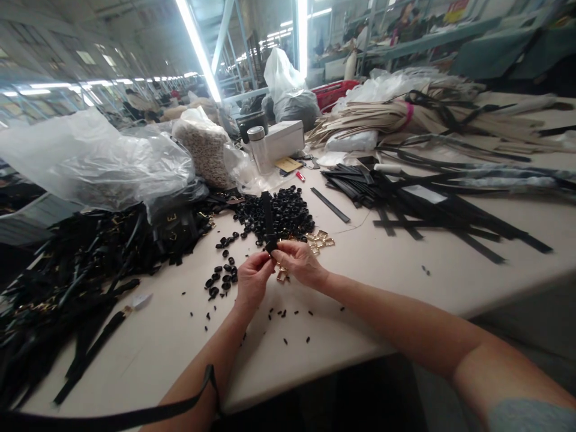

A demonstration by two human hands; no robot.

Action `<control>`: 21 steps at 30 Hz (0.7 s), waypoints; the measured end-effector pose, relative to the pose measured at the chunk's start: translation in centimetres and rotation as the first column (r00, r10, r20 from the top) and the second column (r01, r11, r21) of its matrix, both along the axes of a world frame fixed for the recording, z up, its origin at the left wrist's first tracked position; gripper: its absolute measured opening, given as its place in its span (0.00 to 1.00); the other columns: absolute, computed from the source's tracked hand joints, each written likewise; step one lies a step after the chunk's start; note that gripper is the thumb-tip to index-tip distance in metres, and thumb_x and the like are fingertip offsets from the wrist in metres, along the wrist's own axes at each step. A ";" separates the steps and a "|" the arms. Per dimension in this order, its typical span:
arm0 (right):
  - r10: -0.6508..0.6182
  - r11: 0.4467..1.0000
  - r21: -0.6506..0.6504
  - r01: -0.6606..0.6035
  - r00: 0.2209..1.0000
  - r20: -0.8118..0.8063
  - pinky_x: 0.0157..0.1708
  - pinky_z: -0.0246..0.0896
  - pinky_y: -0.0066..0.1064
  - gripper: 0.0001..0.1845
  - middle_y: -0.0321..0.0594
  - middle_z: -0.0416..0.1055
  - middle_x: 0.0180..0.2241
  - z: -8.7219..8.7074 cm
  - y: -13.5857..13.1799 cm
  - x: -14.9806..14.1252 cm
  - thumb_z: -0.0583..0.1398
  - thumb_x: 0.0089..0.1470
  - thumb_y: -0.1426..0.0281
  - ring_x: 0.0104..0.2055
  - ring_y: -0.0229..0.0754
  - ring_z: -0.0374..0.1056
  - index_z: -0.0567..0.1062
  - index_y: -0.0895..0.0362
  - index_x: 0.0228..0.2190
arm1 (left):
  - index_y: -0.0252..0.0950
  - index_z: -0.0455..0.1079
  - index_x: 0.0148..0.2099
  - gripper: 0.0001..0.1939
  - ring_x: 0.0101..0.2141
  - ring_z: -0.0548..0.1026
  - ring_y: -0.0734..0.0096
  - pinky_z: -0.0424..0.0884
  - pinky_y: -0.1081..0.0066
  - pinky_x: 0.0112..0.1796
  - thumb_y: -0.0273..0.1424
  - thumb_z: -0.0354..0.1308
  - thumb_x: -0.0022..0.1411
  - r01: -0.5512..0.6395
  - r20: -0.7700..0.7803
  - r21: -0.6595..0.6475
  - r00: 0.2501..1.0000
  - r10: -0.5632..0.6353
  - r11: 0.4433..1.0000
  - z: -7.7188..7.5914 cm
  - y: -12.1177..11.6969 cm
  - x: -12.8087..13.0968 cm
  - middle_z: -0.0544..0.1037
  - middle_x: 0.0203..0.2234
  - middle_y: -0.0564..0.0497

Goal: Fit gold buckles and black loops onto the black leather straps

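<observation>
Strap: flat, narrow, black, straight; near end at the fingertips, length pointing away across the loops.
Left hand: bare, fingertips pinched at near end.
Right hand: bare, pinching same end, close against left.
Loops: small, black, rounded, heaped beyond hands.

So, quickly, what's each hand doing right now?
Left hand: closed, pinching the black strap near its lower end.
Right hand: closed, pinching that same strap.
</observation>
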State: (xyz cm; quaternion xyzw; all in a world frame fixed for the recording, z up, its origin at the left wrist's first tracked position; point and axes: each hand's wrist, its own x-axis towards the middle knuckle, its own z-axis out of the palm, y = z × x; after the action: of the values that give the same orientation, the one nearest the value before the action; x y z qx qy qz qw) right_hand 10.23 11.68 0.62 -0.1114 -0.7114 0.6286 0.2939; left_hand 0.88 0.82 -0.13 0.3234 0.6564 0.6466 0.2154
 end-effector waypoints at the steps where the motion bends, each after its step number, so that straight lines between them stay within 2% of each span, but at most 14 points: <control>1: -0.044 0.996 0.083 0.043 0.999 0.011 0.27 0.57 0.25 0.14 0.35 0.68 0.23 0.0 0.0 0.1 0.57 0.56 0.63 0.26 0.34 0.63 0.73 0.59 0.25 | 0.36 0.78 0.34 0.09 0.26 0.70 0.73 0.68 0.73 0.28 0.36 0.65 0.52 -0.002 -0.040 -0.010 0.999 0.002 1.000 -0.1 0.0 0.1 0.75 0.26 0.52; 3: -0.113 0.966 0.235 0.106 0.993 0.020 0.28 0.56 0.26 0.13 0.34 0.67 0.22 0.2 0.1 0.2 0.55 0.57 0.65 0.26 0.34 0.61 0.71 0.59 0.24 | 0.37 0.78 0.34 0.08 0.26 0.71 0.73 0.68 0.73 0.29 0.36 0.64 0.53 -0.002 -0.108 -0.028 0.994 -0.001 1.000 -0.2 0.0 0.3 0.76 0.27 0.51; 6: -0.167 0.920 0.366 0.142 0.985 0.036 0.28 0.54 0.26 0.14 0.34 0.65 0.22 0.3 0.5 0.3 0.54 0.58 0.67 0.26 0.34 0.60 0.66 0.58 0.22 | 0.37 0.78 0.35 0.10 0.24 0.71 0.73 0.69 0.72 0.28 0.37 0.64 0.54 0.073 -0.144 -0.072 0.986 -0.083 0.995 0.2 -0.1 -0.5 0.77 0.28 0.50; 9: -0.161 0.938 0.325 0.121 0.982 0.097 0.26 0.55 0.26 0.13 0.34 0.66 0.22 0.2 1.1 0.2 0.52 0.59 0.67 0.24 0.34 0.62 0.63 0.57 0.24 | 0.35 0.77 0.35 0.14 0.23 0.71 0.72 0.69 0.72 0.27 0.40 0.64 0.52 0.111 -0.109 -0.144 0.986 -0.128 0.983 1.2 -1.0 -3.2 0.77 0.26 0.49; 12: -0.080 0.988 0.147 0.056 0.984 0.160 0.20 0.56 0.24 0.12 0.34 0.70 0.23 -0.1 1.5 0.0 0.50 0.61 0.64 0.20 0.33 0.65 0.62 0.56 0.27 | 0.35 0.76 0.33 0.16 0.23 0.72 0.72 0.68 0.72 0.28 0.43 0.64 0.51 -0.060 -0.168 -0.215 0.985 0.024 0.975 2.4 -2.9 -7.0 0.76 0.23 0.51; 14: -0.053 0.994 0.099 0.036 0.983 0.173 0.18 0.55 0.23 0.14 0.33 0.69 0.22 -0.2 1.5 0.0 0.49 0.62 0.63 0.17 0.32 0.64 0.61 0.56 0.27 | 0.35 0.75 0.30 0.15 0.23 0.71 0.71 0.65 0.73 0.27 0.43 0.63 0.50 -0.191 -0.289 -0.293 0.952 0.103 0.937 3.1 -4.4 -9.2 0.75 0.21 0.53; 16: -0.046 0.991 0.128 0.023 0.982 0.182 0.18 0.55 0.23 0.15 0.31 0.67 0.18 0.1 1.4 0.1 0.49 0.62 0.62 0.15 0.32 0.62 0.59 0.55 0.25 | 0.37 0.75 0.28 0.13 0.22 0.68 0.71 0.62 0.73 0.26 0.42 0.63 0.50 -0.281 -0.430 -0.385 0.898 0.099 0.879 3.6 -5.5 -10.4 0.73 0.18 0.54; 18: -0.043 0.983 0.183 0.007 0.980 0.193 0.19 0.54 0.23 0.16 0.29 0.63 0.14 0.5 1.3 0.4 0.48 0.63 0.63 0.13 0.31 0.59 0.59 0.55 0.24 | 0.38 0.76 0.27 0.11 0.21 0.67 0.71 0.59 0.72 0.26 0.41 0.63 0.50 -0.339 -0.533 -0.438 0.844 0.064 0.833 3.8 -6.0 -10.5 0.71 0.17 0.55; 19: -0.044 0.978 0.208 0.002 0.980 0.196 0.18 0.54 0.23 0.16 0.28 0.63 0.14 0.8 1.3 0.5 0.48 0.63 0.63 0.12 0.31 0.58 0.59 0.55 0.24 | 0.38 0.76 0.26 0.10 0.21 0.67 0.70 0.58 0.71 0.26 0.40 0.63 0.50 -0.352 -0.560 -0.440 0.827 0.054 0.826 3.9 -5.9 -10.2 0.71 0.17 0.55; 21: -0.049 0.970 0.245 -0.003 0.978 0.205 0.17 0.52 0.23 0.16 0.28 0.62 0.14 1.2 1.2 0.7 0.49 0.63 0.64 0.12 0.30 0.57 0.59 0.55 0.24 | 0.39 0.76 0.27 0.09 0.23 0.68 0.68 0.59 0.70 0.27 0.39 0.63 0.50 -0.326 -0.576 -0.405 0.816 0.039 0.854 3.7 -5.3 -9.2 0.72 0.18 0.54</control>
State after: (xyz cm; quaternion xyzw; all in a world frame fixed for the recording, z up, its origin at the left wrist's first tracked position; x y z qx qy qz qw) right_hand 10.97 12.87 1.83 -0.1483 -0.8088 0.5178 0.2361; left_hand -8.34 -4.50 3.58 0.3632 0.8596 0.3583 0.0271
